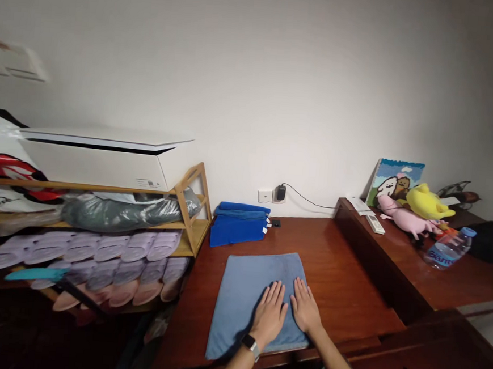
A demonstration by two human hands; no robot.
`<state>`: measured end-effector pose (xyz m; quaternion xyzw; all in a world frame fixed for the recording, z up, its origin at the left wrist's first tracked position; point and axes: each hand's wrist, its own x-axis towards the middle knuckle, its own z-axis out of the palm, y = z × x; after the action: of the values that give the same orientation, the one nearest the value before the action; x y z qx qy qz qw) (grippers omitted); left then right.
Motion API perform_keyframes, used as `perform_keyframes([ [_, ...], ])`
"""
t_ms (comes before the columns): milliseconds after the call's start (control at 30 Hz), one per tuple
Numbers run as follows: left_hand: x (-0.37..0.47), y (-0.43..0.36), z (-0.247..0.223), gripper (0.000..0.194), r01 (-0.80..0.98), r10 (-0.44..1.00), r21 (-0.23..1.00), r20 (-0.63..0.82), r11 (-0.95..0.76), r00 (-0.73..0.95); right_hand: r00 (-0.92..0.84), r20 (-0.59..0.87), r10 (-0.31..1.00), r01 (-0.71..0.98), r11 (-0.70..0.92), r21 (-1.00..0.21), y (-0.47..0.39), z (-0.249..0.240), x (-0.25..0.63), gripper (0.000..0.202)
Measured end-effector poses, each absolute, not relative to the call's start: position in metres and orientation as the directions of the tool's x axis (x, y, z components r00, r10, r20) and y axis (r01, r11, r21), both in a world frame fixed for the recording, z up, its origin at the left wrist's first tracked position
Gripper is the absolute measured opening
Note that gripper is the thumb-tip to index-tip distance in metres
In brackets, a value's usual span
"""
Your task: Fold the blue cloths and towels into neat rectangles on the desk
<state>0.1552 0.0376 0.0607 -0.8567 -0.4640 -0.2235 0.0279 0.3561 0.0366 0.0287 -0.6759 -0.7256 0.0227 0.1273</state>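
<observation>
A grey-blue cloth (237, 297) lies spread out flat on the reddish-brown wooden desk (341, 283). My left hand (270, 311), with a watch (251, 346) at the wrist, rests palm down on the cloth right of its middle, fingers stretched out. Just to its right, my right hand (305, 308) lies palm down along the cloth's right edge, its fingers also straight. Neither hand grips anything. Behind the cloth, near the wall, sits a pile of folded bright blue cloths (238, 229) with small white tags.
On the left stands a wooden rack (191, 208) with several slippers (109, 246) and a white box (98, 164). A raised surface on the right bears plush toys (406, 215), a plastic bottle (448, 250) and a white remote (375, 224). A black charger (280, 192) is plugged into the wall.
</observation>
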Motion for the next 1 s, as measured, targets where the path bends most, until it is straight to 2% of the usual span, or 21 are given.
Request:
perform_keyframes([
  [100, 0.126, 0.030, 0.043, 0.059, 0.842, 0.797, 0.116, 0.413, -0.526, 0.441, -0.071, 0.244, 0.967, 0.971, 0.124, -0.206, 0.037, 0.018, 0.358, 0.070],
  [200, 0.059, 0.022, 0.027, 0.058, 0.914, 0.843, 0.109, 0.440, -0.391, 0.309, -0.071, 0.281, 0.957, 0.969, 0.134, -0.210, 0.037, 0.012, 0.360, 0.073],
  [300, 0.002, 0.011, 0.017, 0.059, 0.955, 0.874, 0.121, 0.446, -0.272, 0.193, -0.079, 0.266, 0.961, 0.968, 0.137, -0.210, 0.038, 0.016, 0.361, 0.075],
  [433, -0.027, -0.003, 0.019, 0.061, 0.963, 0.893, 0.116, 0.416, -0.242, 0.174, -0.075, 0.207, 0.975, 0.970, 0.119, -0.211, 0.034, 0.028, 0.358, 0.075],
  [600, -0.004, -0.015, 0.036, 0.062, 0.951, 0.856, 0.101, 0.473, -0.291, 0.212, -0.068, 0.283, 0.957, 0.969, 0.131, -0.209, 0.005, 0.023, 0.349, 0.071],
  [833, 0.129, -0.006, 0.053, 0.070, 0.786, 0.754, 0.134, 0.416, -0.604, 0.508, -0.057, 0.287, 0.956, 0.965, 0.126, -0.228, -0.018, -0.003, 0.351, 0.070],
  [900, 0.147, -0.001, 0.048, 0.070, 0.777, 0.762, 0.158, 0.390, -0.609, 0.518, -0.059, 0.299, 0.953, 0.964, 0.132, -0.230, -0.018, -0.005, 0.353, 0.069],
  [1000, 0.129, 0.001, 0.032, 0.070, 0.832, 0.821, 0.187, 0.374, -0.523, 0.432, -0.059, 0.303, 0.951, 0.962, 0.136, -0.237, -0.017, -0.005, 0.354, 0.068],
])
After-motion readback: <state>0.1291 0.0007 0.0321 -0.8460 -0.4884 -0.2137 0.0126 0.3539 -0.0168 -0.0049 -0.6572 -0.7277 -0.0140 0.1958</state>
